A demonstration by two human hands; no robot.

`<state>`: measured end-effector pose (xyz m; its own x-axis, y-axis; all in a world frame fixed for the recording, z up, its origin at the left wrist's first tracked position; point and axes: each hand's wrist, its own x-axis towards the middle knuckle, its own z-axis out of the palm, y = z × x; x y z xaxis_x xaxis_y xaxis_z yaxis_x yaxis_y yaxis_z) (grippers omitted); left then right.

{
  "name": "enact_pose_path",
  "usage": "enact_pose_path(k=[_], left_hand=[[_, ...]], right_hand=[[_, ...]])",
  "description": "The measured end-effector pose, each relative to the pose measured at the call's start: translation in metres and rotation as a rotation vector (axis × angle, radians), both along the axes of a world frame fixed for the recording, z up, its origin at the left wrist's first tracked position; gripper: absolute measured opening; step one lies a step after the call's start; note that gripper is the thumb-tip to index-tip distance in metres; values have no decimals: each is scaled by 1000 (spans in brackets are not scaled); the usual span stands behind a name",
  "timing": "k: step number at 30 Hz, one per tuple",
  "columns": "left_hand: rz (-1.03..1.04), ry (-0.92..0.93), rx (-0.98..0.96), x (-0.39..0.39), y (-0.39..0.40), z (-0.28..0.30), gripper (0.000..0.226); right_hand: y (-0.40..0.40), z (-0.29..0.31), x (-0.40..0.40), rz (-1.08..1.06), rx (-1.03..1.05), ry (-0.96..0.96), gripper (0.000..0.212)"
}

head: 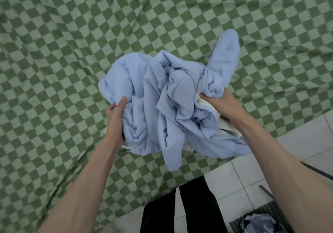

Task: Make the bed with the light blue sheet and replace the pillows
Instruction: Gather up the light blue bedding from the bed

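A crumpled light blue sheet [167, 97] with a white edge hangs bunched in front of me, above the bed. My left hand [115, 119] grips its left side, thumb on top of the folds. On the right, my right hand [219, 104] clutches the bundle, fingers buried in the cloth near the white hem. The bed [72, 52] under it is covered by a green checkered spread with soft wrinkles. No pillows are in view.
White floor tiles [306, 135] show at the lower right beside the bed's corner. A dark bin with a blue-grey bag [261, 222] stands on the floor near my right arm. My dark trouser legs [189, 205] stand against the bed's edge.
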<state>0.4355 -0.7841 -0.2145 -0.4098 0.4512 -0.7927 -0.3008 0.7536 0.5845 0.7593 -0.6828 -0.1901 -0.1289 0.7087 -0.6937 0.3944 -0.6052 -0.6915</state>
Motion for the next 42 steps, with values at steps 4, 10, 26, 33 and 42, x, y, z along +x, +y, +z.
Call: enact_pose_path(k=[4,10,26,33,42], left_hand=[[-348,-70,107,9,2,8,58],[-466,-89,141,14,-3,9,92],[-279,65,286,76,-8,78,71],[-342,157,370,94,-31,225,72],[-588,367,386,188,-67,361,99]], right_hand=[[-15,3,-23,-3,112,-72,71],[-46,-7,-60,-5,57,-236,117],[-74,56,-103,-117,221,6,47],[-107,192,-79,-187,225,30,86],[-181,339,-7,-492,364,190,38]])
